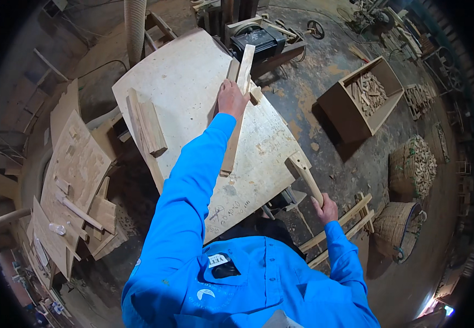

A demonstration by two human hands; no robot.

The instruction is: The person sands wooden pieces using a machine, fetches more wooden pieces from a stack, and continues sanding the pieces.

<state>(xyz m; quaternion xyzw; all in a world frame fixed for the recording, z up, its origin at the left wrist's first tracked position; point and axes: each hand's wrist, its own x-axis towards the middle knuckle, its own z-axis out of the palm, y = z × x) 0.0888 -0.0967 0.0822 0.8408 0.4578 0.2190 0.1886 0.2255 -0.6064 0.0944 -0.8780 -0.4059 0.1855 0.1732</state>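
Observation:
A pale wooden tabletop (188, 71) lies before me. My left hand (231, 99) is closed over long wooden strips near its far right edge. The longest wooden strip (236, 136) runs slantwise under my palm. In my right hand (326, 209), near the table's near right corner, is a rounded wooden bar (309, 180). Its wider far end reaches the table's corner, and I cannot tell whether it touches. A few thick wooden pieces (148, 123) lie side by side at the table's left. Part of the strips is hidden beneath my left hand.
A black motor (257, 42) stands beyond the table. To the right are an open wooden box (352, 112) holding small wood pieces, a full basket (404, 169) and another woven basket (393, 227). Boards (73, 180) lie at left. A ribbed hose (135, 33) rises behind.

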